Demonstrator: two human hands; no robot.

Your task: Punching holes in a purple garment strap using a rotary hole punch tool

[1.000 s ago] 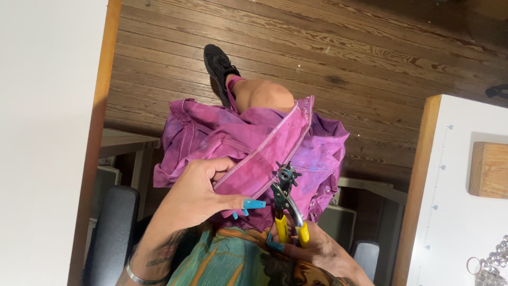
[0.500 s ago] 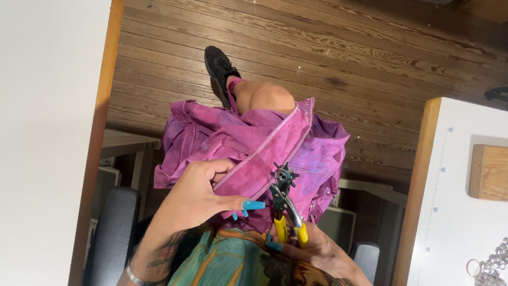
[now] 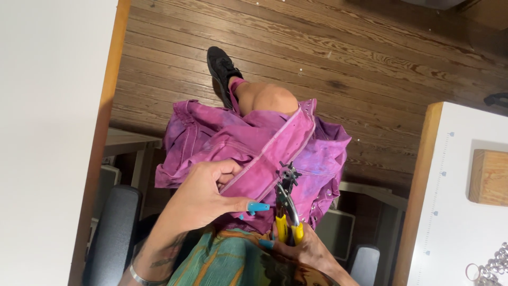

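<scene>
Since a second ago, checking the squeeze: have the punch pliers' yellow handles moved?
Yes. The yellow handles have closed together in the right hand, judged against the purple jacket seam.

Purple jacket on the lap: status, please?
Left hand pinches purple dyed jacket seam. Right hand squeezes yellow-handled rotary punch pliers onto the hem. Nothing in the way.

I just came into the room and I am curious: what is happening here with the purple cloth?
A seated person holds a purple-pink dyed jacket over the lap. The left hand pinches its stitched edge band. The right hand squeezes the yellow handles of a rotary hole punch, whose head sits on that band. Some metal rings lie on the white table at the right.
</scene>
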